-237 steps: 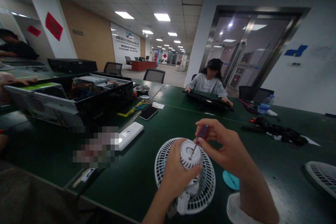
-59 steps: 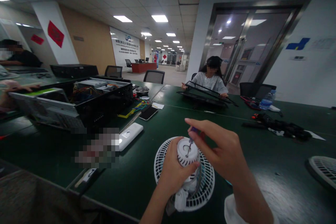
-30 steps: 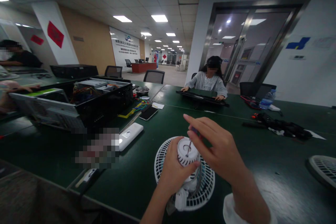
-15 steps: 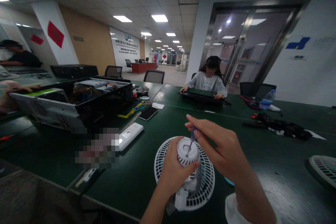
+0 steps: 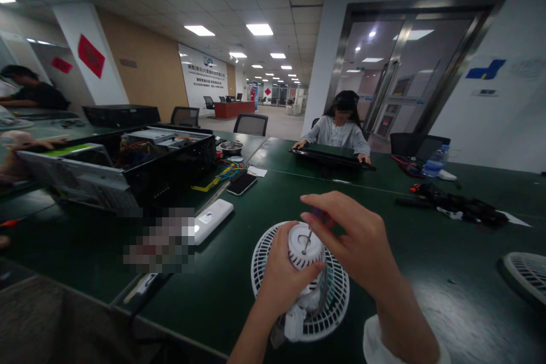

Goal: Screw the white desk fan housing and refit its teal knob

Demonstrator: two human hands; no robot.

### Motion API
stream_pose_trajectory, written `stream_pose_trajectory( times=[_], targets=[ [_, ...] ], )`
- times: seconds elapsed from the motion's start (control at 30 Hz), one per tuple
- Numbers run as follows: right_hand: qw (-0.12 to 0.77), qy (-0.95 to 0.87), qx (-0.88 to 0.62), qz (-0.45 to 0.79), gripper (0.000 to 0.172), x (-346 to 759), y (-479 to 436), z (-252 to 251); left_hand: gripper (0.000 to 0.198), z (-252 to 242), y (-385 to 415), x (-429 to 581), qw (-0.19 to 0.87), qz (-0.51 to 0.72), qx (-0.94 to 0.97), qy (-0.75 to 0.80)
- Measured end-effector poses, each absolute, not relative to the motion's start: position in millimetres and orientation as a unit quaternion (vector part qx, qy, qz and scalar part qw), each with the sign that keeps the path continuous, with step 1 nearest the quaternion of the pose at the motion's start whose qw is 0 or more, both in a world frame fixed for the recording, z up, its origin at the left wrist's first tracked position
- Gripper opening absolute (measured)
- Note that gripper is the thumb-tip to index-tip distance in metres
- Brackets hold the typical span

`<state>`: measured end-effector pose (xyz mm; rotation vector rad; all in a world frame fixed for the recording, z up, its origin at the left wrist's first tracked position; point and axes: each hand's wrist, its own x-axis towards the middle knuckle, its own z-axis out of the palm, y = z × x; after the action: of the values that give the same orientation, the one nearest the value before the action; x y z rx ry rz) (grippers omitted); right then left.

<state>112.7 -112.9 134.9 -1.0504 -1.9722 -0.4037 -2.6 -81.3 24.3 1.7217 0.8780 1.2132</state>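
Note:
A small white fan lies with its round grille [image 5: 257, 264] against the table and its slotted motor housing [image 5: 313, 256] facing up. My left hand [image 5: 284, 278] is wrapped round the housing, thumb on the near side and fingers on the far left. Over the housing's right edge, my right hand [image 5: 356, 233] holds a screwdriver [image 5: 307, 240] between thumb and fingers. Its thin shaft slants down into a recess in the top of the housing, while the fingers mostly hide its purplish handle. A white hinge or stand part [image 5: 294, 323] sits at the fan's near side.
Left stands an open computer case [image 5: 170, 168]. A white power bank [image 5: 213, 222], a phone [image 5: 242, 183] and a metal bowl [image 5: 231, 148] lie nearer the middle. Another white grille [image 5: 529, 276] is at the right edge. Across the table a person [image 5: 336, 131] holds a dark panel [image 5: 328, 160].
My right hand has shifted its fingers round the screwdriver handle, which now shows less. The screwdriver tip stays in the recess. My left hand and the fan have hardly moved.

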Motion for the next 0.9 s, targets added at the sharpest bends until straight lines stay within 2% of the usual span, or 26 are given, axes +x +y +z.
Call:
stream_pose_trajectory(
  times=[0.1,0.23,0.4,0.47,0.6,0.67,0.77,0.83,0.9],
  targets=[
    [0.419,-0.772,-0.443,-0.181,0.023,112.1,-111.0,134.2,0.058,25.1,-81.7,-3.0,0.42,0.478,0.687,0.352],
    [0.428,-0.789,-0.428,-0.107,0.032,113.7,-113.8,135.7,0.059,25.2,-82.0,-2.9,0.417,0.477,0.689,0.353],
    [0.42,-0.775,-0.435,-0.185,0.017,111.2,-112.8,136.0,0.058,24.6,-81.7,-2.3,0.419,0.484,0.683,0.352],
    [0.419,-0.77,-0.446,-0.18,0.022,110.7,-112.3,136.0,0.057,25.0,-81.8,-2.4,0.423,0.485,0.681,0.35],
    [0.43,-0.793,-0.423,-0.085,0.036,113.0,-116.2,136.8,0.058,25.1,-82.3,-2.9,0.42,0.481,0.685,0.349],
    [0.429,-0.799,-0.412,-0.087,0.033,113.3,-117.1,136.5,0.058,24.5,-82.4,-2.8,0.417,0.48,0.685,0.355],
    [0.427,-0.785,-0.416,-0.168,0.018,111.5,-114.3,134.9,0.057,23.8,-81.9,-2.2,0.414,0.482,0.682,0.361],
    [0.423,-0.774,-0.429,-0.198,0.019,110.7,-112.0,134.2,0.058,23.9,-81.4,-2.1,0.41,0.484,0.684,0.36],
    [0.423,-0.774,-0.438,-0.175,0.025,111.1,-111.7,134.5,0.059,24.1,-81.2,-2.4,0.408,0.483,0.687,0.357]
  ],
)
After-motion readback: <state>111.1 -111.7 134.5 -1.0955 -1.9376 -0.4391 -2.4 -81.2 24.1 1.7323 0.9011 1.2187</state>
